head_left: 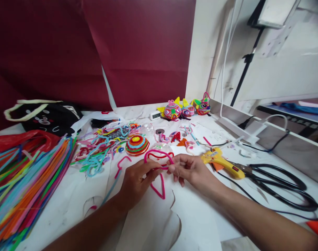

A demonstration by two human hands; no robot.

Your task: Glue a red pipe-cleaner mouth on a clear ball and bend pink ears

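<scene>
Between my two hands is a bright pink pipe cleaner (162, 192), bent into a rounded loop above and a pointed angle below. My left hand (138, 179) pinches it at the lower left of the loop with thumb and forefinger. On the right side of the loop, the fingertips of my right hand (188, 170) are closed on it too. Just behind the loop lies a red outlined shape (171, 154), partly hidden. Close to my left hand, another bent pink pipe cleaner (119, 164) rests on the white table (96, 190).
Bundled coloured pipe cleaners (30, 188) fill the left side, with a black bag (49, 118) behind. A striped coil dome (137, 144) sits mid-table near tangled scraps (96, 157). On the right are a yellow glue gun (224, 164) and black scissors (279, 177). Decorated figures (172, 111) stand at the back.
</scene>
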